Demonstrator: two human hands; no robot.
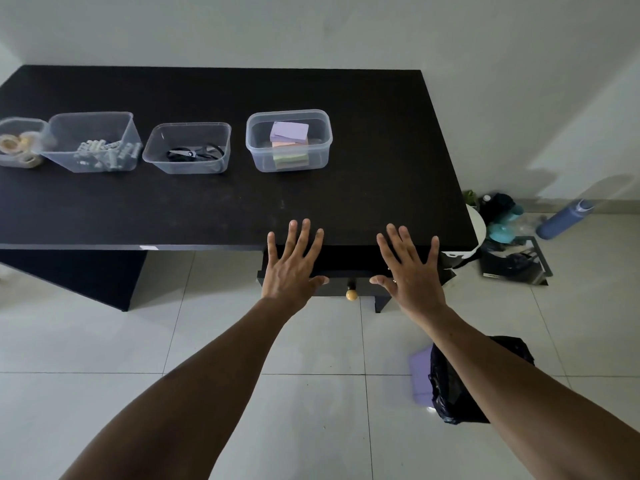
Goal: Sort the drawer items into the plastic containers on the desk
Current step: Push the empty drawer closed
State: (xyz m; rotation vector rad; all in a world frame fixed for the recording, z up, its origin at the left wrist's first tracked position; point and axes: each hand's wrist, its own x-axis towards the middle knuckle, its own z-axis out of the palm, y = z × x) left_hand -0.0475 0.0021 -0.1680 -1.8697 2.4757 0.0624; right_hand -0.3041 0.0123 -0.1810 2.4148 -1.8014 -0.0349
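Both hands are out flat with nothing in them. The left hand [291, 265] and right hand [410, 271] have fingers spread wide, palms down, at the front edge of the desk [346, 202], one on each side of the drawer [349, 263] under the desk's right end. The knob [351, 294] shows between the two thumbs, a bit lower. Can't tell if the palms actually touch the drawer or just hover over it, and can't tell if it's open a crack either.

Up on the desk there are four clear tubs in a row, well apart from the hands. From the left:
- The first tub [34, 128] is cut off by the frame edge and has tape rolls [10, 143] in it.
- The second tub [69, 133] has a pile of small pale cylinders [104, 154].
- The third tub [166, 133] has black scissors [188, 154].
- The fourth tub [256, 143] has stacked sticky notes [290, 133], with a purple pad on top.

On the floor right of the desk there's a blue bottle [562, 220] near some clutter. A black bag [464, 382] sits by the right forearm, against a purple bin [419, 372].
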